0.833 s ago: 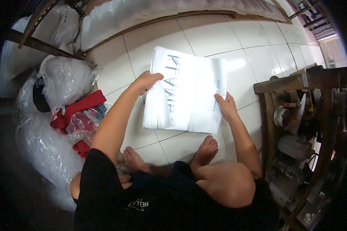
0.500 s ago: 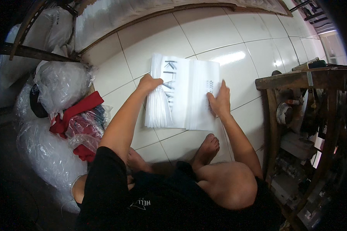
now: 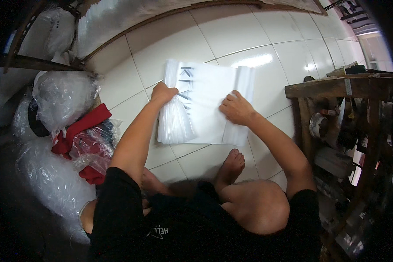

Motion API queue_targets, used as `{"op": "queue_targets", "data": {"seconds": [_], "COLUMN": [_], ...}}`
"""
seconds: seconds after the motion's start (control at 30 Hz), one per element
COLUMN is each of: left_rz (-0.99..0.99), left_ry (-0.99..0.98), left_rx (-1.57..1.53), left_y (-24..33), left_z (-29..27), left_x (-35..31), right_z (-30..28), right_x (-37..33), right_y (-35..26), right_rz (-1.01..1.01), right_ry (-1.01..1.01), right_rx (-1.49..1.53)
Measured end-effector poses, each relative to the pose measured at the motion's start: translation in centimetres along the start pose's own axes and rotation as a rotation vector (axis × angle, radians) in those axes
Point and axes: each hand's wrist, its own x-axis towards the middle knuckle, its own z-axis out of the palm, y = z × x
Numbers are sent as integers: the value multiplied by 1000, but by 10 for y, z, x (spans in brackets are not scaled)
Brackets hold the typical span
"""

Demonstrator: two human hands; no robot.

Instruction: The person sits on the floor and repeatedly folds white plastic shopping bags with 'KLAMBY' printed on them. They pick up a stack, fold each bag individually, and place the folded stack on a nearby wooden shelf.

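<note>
A stack of white, semi-clear plastic bags (image 3: 207, 94) with large dark print lies on the tiled floor in front of me. My left hand (image 3: 163, 93) is closed round its left side, where many thin layers fan out below the fist. Toward the right edge, my right hand (image 3: 238, 109) rests on the folded or layered strip of the bags, knuckles up and fingers curled into it. The fingertips are partly hidden. Between my two hands stretches a smooth sheet of the top bag.
Clear plastic sacks (image 3: 52, 170) and a red cloth (image 3: 89, 124) in clear wrap lie at my left. A wooden bench (image 3: 323, 87) holding metal items stands at the right. White stacked material (image 3: 113, 28) lines the far side. My bare foot (image 3: 232, 165) is close below the bags.
My right hand has shifted left and turned from fingers extended at the right edge to curled over the strip. The right-hand strip now lies farther right, widening the smooth sheet between.
</note>
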Motion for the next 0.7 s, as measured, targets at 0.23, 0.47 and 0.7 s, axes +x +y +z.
{"op": "queue_targets", "data": {"seconds": [0.23, 0.47, 0.7], "left_rz": [49, 35, 23], "left_ry": [-2, -45, -36], "left_rx": [-49, -140, -251], "left_y": [-10, -13, -12], "left_z": [4, 5, 1], "left_x": [10, 12, -1], "right_z": [16, 69, 58], "right_x": [-91, -112, -103], "right_y": [46, 56, 40], "right_rz": [202, 1214, 1240], "right_ry": [95, 444, 464], "right_rx": [276, 863, 562]}}
